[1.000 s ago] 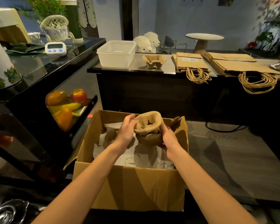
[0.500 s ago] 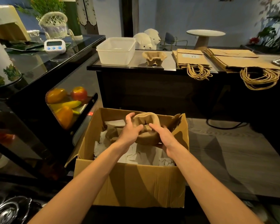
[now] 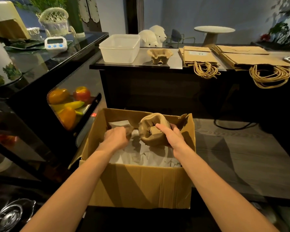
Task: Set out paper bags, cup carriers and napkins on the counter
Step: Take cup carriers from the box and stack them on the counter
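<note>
Hard to read down in the cardboard box (image 3: 141,186). The left hand (image 3: 115,138) is knuckles-up with its fingers curled onto a brown piece (image 3: 129,130), fingertips hidden, and I can't tell what that piece is. The right hand (image 3: 172,138) is clearer: fingers wrapped over the top of a pulp cup carrier (image 3: 149,133), thumb tucked out of sight behind it. The carrier is tipped on its side above the box's far right corner. Under both hands the box holds crumpled white paper (image 3: 141,156); napkins or packing, can't say.

Up on the counter (image 3: 137,65), a clear plastic tub (image 3: 120,48) with nothing visible inside. Just beside it stands a second cup carrier (image 3: 159,55), upright. Then two flat stacks of paper bags, a small stack (image 3: 197,55) and a large stack (image 3: 248,57), their cord handles hanging over the front edge. Something metallic at the far right is cut off by the frame.
</note>
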